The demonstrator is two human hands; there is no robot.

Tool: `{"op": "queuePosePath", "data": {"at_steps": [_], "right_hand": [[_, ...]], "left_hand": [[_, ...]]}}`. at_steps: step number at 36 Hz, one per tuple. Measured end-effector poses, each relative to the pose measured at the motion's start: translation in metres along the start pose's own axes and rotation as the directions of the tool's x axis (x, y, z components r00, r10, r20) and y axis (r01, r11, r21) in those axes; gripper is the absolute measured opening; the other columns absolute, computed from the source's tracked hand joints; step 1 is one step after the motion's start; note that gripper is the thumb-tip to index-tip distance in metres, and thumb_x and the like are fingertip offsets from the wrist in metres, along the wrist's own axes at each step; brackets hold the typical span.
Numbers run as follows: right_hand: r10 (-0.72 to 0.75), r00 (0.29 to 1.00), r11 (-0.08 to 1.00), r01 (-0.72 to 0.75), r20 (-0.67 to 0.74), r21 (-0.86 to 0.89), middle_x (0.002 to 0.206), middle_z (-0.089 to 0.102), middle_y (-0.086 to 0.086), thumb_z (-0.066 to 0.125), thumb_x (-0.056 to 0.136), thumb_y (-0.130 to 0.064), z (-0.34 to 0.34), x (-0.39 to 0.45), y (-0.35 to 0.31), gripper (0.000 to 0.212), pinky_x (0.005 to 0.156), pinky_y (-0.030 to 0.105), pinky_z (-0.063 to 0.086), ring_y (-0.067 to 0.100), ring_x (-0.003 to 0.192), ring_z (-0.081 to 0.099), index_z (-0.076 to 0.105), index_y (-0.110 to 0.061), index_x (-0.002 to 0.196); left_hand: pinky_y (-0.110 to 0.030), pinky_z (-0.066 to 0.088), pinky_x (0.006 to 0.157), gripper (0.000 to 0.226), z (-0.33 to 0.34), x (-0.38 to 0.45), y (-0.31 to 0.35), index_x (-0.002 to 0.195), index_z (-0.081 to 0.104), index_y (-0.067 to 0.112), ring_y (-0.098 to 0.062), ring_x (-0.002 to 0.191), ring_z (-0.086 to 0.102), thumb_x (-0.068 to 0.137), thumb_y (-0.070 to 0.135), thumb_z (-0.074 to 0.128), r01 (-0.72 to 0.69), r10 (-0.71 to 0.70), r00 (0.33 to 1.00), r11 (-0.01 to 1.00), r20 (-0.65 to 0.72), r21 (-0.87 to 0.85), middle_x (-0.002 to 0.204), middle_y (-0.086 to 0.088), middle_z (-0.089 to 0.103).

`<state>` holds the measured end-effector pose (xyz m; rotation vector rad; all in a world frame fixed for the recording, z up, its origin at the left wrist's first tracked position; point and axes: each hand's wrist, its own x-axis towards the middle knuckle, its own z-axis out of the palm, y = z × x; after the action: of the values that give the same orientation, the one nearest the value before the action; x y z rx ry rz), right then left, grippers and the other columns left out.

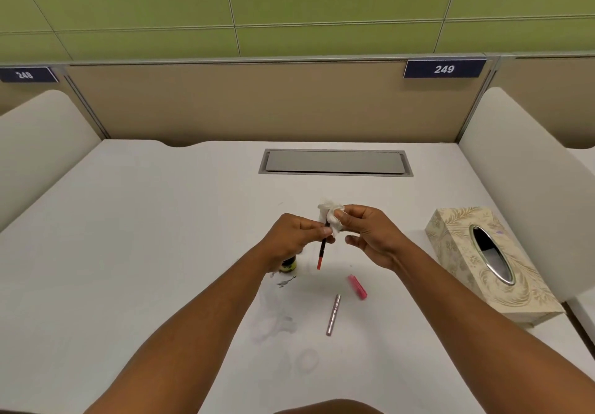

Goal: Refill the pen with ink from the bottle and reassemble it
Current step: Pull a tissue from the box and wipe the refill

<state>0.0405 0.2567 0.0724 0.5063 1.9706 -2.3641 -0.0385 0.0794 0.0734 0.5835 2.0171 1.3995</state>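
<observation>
Nearest on the white desk [128,220] lies a silver pen barrel [333,315], with a pink cap [357,287] just beyond. Farther, the left hand [289,236] pinches the red ink converter [321,251] above the desk, the ink bottle [288,265] half hidden beneath it. The right hand [367,231] grips a crumpled tissue [331,219] against the converter's top.

Bright even overhead light, soft shadows (wide-angle bending at edges).
</observation>
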Motion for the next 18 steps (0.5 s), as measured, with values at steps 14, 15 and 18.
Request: {"op": "queuePosePath", "data": {"at_steps": [14,15,18], "right_hand": [[-0.133,0.991,0.984,0.129,-0.021,-0.125,0.094,0.072,0.000,0.065,0.095,-0.028,0.014,-0.003,0.002,0.023,0.070,0.029,0.039,0.014,0.082,0.055,0.070,-0.006,0.097],[-0.151,0.988,0.980,0.146,-0.030,-0.139,0.091,0.071,0.000,0.064,0.096,-0.027,0.016,-0.002,0.003,0.020,0.069,0.028,0.039,0.014,0.080,0.055,0.070,-0.008,0.094],[-0.201,0.977,0.965,0.185,-0.070,-0.184,0.085,0.069,0.001,0.063,0.097,-0.025,0.020,0.000,0.006,0.017,0.067,0.028,0.041,0.012,0.075,0.054,0.070,-0.013,0.088]], "left_hand": [[-0.028,0.046,0.084,0.021,-0.006,-0.006,0.006,0.107,0.079,0.014,0.002,0.091,0.068,0.093,0.026,0.070,0.056,-0.056,0.998,0.998,0.026,-0.002,0.097,0.003,0.080],[-0.027,0.046,0.083,0.020,-0.006,-0.006,0.005,0.106,0.079,0.015,0.003,0.091,0.068,0.093,0.026,0.070,0.056,-0.056,0.998,0.998,0.028,-0.002,0.097,0.003,0.080],[-0.026,0.046,0.084,0.020,-0.006,-0.007,0.004,0.106,0.079,0.015,0.002,0.094,0.068,0.093,0.027,0.069,0.054,-0.054,0.998,0.998,0.030,-0.009,0.098,0.003,0.080]]}}
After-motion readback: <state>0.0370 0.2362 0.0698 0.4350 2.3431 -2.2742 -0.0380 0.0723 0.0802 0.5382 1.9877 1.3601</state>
